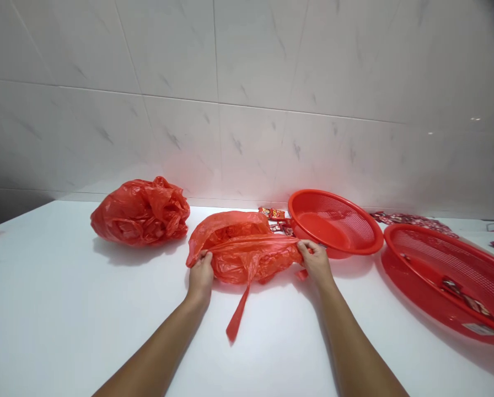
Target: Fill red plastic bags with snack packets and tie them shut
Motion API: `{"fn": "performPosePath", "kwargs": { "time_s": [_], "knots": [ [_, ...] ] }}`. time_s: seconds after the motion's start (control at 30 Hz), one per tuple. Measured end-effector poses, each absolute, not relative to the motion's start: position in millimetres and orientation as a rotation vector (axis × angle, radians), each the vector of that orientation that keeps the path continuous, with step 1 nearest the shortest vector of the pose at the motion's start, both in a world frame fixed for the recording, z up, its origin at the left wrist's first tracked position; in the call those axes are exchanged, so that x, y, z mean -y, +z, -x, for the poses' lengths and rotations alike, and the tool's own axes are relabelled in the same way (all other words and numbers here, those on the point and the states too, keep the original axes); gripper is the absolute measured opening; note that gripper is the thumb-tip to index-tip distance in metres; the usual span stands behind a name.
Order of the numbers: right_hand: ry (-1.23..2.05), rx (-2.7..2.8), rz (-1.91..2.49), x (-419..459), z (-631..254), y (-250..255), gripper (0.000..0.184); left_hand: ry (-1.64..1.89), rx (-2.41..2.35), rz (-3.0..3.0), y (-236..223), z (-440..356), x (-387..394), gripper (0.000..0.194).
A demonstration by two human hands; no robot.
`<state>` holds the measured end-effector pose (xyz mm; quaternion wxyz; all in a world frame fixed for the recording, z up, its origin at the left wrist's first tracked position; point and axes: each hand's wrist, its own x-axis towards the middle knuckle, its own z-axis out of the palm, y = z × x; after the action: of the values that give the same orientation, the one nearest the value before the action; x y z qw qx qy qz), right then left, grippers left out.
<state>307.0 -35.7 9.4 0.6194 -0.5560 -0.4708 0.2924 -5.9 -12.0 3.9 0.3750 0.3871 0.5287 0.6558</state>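
A red plastic bag (241, 245) lies on the white table (65, 309) in front of me. My left hand (200, 275) is closed on its left edge. On the bag's right edge my right hand (315, 260) is closed too, and the rim is stretched taut between the two. One bag handle (237, 314) trails toward me across the table. Small red snack packets (275, 215) lie just behind the bag.
A second, bunched red plastic bag (141, 212) sits at the left. A round red mesh basket (333, 223) stands to the right of the bag. A larger red basket (449, 275) with a few packets sits at far right. More packets (412, 220) lie by the tiled wall.
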Motion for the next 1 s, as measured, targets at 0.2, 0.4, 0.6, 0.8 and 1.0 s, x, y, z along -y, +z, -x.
{"fn": "performPosePath", "kwargs": {
  "time_s": [0.2,0.4,0.6,0.8,1.0],
  "knots": [
    [0.568,1.256,1.201,42,-291,16,0.031,1.660,-1.269,-2.063,26,-20,68,0.034],
    [-0.127,1.596,1.035,61,-279,36,0.016,1.212,-1.443,-2.059,17,-25,60,0.042],
    [-0.395,1.561,1.032,64,-291,45,0.018,1.250,-1.392,-2.028,27,-3,50,0.039],
    [-0.276,1.555,1.028,67,-292,44,0.016,0.928,-1.419,-2.118,13,-38,78,0.038],
    [0.120,1.869,1.363,68,-310,44,0.040,1.107,-1.162,-1.339,26,-20,56,0.035]
  ]
}}
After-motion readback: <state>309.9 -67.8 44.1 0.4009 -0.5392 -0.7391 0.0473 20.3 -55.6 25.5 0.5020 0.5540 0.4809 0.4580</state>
